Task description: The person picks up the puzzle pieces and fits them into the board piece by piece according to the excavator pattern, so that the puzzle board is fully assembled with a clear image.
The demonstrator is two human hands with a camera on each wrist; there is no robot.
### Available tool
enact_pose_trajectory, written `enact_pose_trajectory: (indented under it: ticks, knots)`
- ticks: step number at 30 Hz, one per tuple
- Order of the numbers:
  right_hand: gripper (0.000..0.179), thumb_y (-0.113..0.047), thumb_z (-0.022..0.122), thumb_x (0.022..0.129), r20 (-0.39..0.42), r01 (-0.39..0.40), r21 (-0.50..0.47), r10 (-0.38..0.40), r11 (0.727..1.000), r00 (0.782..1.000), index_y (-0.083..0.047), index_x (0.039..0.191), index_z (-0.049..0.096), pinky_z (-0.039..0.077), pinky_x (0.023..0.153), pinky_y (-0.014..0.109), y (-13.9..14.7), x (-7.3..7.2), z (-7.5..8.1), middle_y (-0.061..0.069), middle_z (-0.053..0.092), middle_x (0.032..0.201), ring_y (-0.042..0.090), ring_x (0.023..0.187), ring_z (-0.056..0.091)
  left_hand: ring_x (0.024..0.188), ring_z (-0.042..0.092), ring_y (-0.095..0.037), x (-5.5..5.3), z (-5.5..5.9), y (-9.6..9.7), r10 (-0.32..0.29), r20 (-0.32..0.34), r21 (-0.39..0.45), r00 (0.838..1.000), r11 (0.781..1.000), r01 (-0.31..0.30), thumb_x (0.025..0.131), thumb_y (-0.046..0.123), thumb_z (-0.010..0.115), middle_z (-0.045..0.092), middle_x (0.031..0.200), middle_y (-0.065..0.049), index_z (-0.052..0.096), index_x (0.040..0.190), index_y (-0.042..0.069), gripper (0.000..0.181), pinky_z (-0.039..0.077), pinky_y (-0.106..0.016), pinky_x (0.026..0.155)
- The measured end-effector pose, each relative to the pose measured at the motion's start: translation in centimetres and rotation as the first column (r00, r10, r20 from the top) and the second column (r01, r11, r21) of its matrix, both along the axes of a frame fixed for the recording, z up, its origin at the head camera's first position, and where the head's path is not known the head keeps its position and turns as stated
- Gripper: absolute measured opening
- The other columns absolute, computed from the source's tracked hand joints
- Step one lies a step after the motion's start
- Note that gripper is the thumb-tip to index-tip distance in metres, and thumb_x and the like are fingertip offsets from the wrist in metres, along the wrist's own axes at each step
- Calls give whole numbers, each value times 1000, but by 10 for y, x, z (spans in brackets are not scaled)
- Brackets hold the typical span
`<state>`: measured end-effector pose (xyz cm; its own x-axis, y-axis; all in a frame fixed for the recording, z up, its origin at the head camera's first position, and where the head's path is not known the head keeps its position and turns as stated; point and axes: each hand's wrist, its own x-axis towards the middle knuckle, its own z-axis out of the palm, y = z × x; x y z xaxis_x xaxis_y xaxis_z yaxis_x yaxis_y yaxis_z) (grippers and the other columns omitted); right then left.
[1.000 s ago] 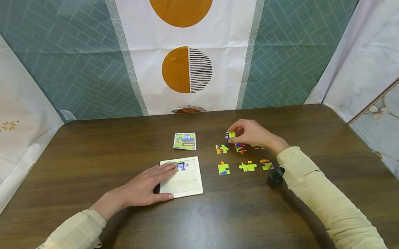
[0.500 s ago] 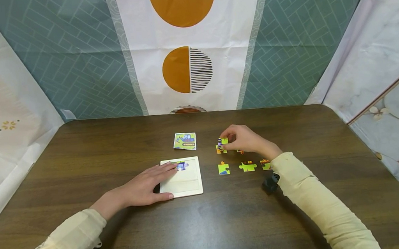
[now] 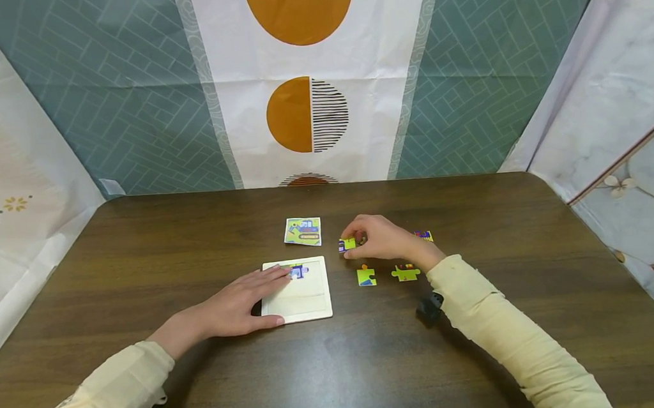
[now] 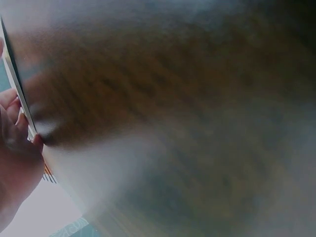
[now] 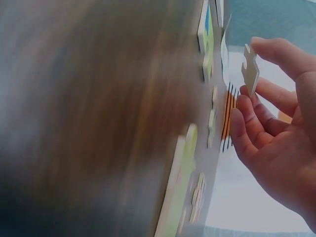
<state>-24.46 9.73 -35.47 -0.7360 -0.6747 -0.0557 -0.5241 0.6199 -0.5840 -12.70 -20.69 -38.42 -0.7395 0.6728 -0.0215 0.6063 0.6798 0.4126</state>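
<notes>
My left hand (image 3: 234,306) lies with fingers extended over the left side of a white square puzzle tray (image 3: 307,315). One blue and purple puzzle piece (image 3: 298,271) sits in the tray's upper part, partly under the fingertips. Between thumb and fingers, my right hand (image 3: 384,241) pinches a green and purple puzzle piece (image 3: 347,245). In the right wrist view that held piece (image 5: 250,71) is raised above the table, seen nearly edge-on. Loose on the table near the right hand are a green piece (image 3: 366,276), a green and red piece (image 3: 406,273) and a red and purple piece (image 3: 423,235).
A picture card (image 3: 303,231) showing a digger lies behind the tray. The brown wooden table (image 3: 329,377) ends at a patterned cloth backdrop (image 3: 152,102). Other loose pieces are hidden beneath the right hand and sleeve (image 3: 503,318).
My right hand has moved left and slightly nearer, carrying the pinched piece from the back of the loose pieces toward the tray. My left hand has stayed in place.
</notes>
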Motion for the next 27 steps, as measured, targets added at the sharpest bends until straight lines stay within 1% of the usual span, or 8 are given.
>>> enact_pose_trajectory:
  ticks: [8, 16, 23, 27]
  knots:
    - [37, -26, 77, 83, 19, -54, 37, 53, 998, 998, -5, 113, 69, 48, 73, 27, -22, 3, 1, 3, 59, 99, 18, 86, 53, 142, 26, -28, -1, 0, 0, 14, 26, -7, 1000, 1000, -14, 92, 48, 61, 33, 154, -9, 39, 147, 3, 75, 21, -51, 112]
    - [36, -28, 76, 84, 22, -113, 62, 112, 992, 994, -7, 113, 69, 47, 75, 25, -38, 9, 0, 1, 58, 102, 17, 88, 53, 142, 26, -28, -2, -1, 0, 12, 24, -1, 1000, 1000, -12, 92, 50, 60, 33, 154, -9, 40, 147, 4, 75, 21, -52, 112]
    - [36, -26, 77, 84, 16, -149, 75, 149, 986, 989, -7, 113, 70, 46, 73, 24, -47, 12, -1, 1, 56, 97, 16, 86, 51, 142, 27, -28, -2, -2, 0, 6, 18, 1, 1000, 1000, -6, 92, 50, 60, 33, 154, -9, 40, 147, 3, 75, 22, -53, 112]
    - [34, -24, 77, 84, 7, -179, 67, 179, 981, 984, -7, 112, 70, 45, 73, 23, -52, 13, -2, 0, 56, 98, 15, 85, 52, 142, 27, -29, -2, -2, 0, -2, 6, 6, 1000, 1000, 2, 92, 49, 61, 34, 154, -10, 41, 146, 2, 74, 21, -52, 112]
